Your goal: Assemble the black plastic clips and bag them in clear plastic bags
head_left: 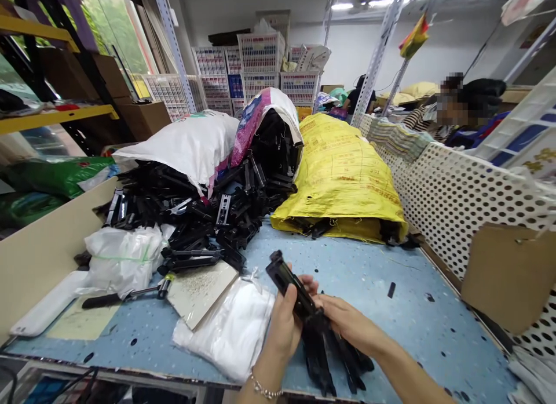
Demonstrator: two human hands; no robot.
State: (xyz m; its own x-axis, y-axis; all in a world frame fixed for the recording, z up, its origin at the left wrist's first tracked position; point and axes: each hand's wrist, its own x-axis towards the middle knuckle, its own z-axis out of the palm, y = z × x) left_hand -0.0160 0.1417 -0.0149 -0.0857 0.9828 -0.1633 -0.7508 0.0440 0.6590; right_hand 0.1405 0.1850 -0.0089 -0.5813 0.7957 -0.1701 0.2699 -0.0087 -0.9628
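Note:
My left hand [284,320] is closed around a long black stapler-like part [284,275], its far end tilted up and away from me. My right hand [347,323] is closed at the near end of the same part, fingers pressed together against it. Below my hands, several similar black parts [317,360] lie on the blue tabletop [434,323]. Just left of my left hand is a clear plastic bag of white material [237,328]. A square tile [202,291] rests partly against that bag, with small crumbs on its top.
A hammer [125,297] and a wrapped white bundle [125,256] lie at the left. Farther back is a heap of black parts [204,230] spilling from white sacks [186,140], beside a yellow sack [347,178]. A perforated white panel [469,201] borders the right; another person [452,105] sits beyond.

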